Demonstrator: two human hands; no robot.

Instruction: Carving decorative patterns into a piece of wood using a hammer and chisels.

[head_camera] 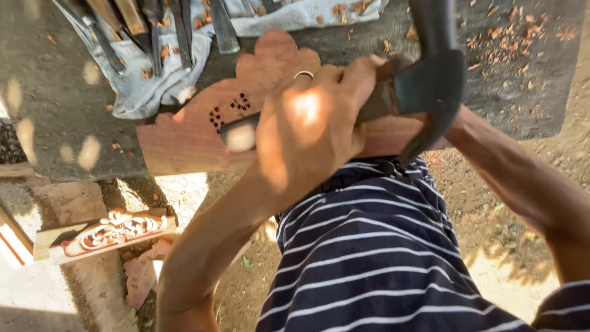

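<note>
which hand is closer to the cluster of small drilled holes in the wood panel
Left. The left hand rests on the wood panel just beside the holes; the right hand, mostly hidden behind the dark mallet, is farther off.

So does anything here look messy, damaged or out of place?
Only loose wood chips scattered over the dark work surface and the cloth under the carving tools. The scalloped wooden panel looks whole.

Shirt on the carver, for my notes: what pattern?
Shirt: dark navy with thin white stripes, head view.
</note>
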